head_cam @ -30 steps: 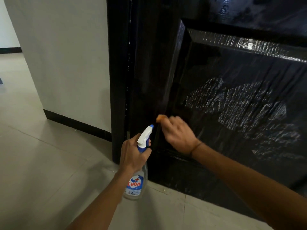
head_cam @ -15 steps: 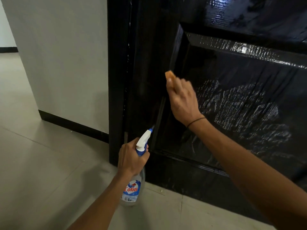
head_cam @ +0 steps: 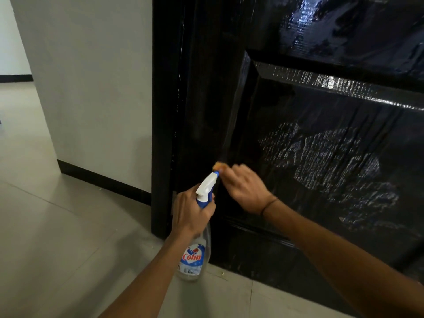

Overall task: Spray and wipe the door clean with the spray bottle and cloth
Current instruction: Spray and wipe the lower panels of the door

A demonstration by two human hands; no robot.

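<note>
Head view, single. Door (head_cam: 321,157): one, black, glossy, panelled, filling the right of the frame; a pale streaked patch, judged to be wet cleaner or a reflection, is seen on the recessed panel, right of the hands. Cloth (head_cam: 218,166): one, orange, only a small corner visible, pressed against the door at the left moulding of the panel, low down; it is held bunched in the fingers of the right hand (head_cam: 246,191), which is blurred, so the exact grip cannot be told beyond a curled hold. Spray bottle (head_cam: 197,249): one, clear, with a blue and red label and a white and blue trigger head; it is gripped round the neck by the left hand (head_cam: 190,212), body hanging nearly upright, nozzle pointed up and right toward the door, its tip just beside the cloth. Key relation: the moulding's long axis runs upward and slightly rightward from the cloth, so the unwiped length is judged to lie above the right hand; the right hand is the nearer to the door surface, the left being held just short of it. Step judged: wiping of the panel edge, mid-task. Also noted: one white wall (head_cam: 91,88) with dark skirting, one tiled floor (head_cam: 57,237).
</note>
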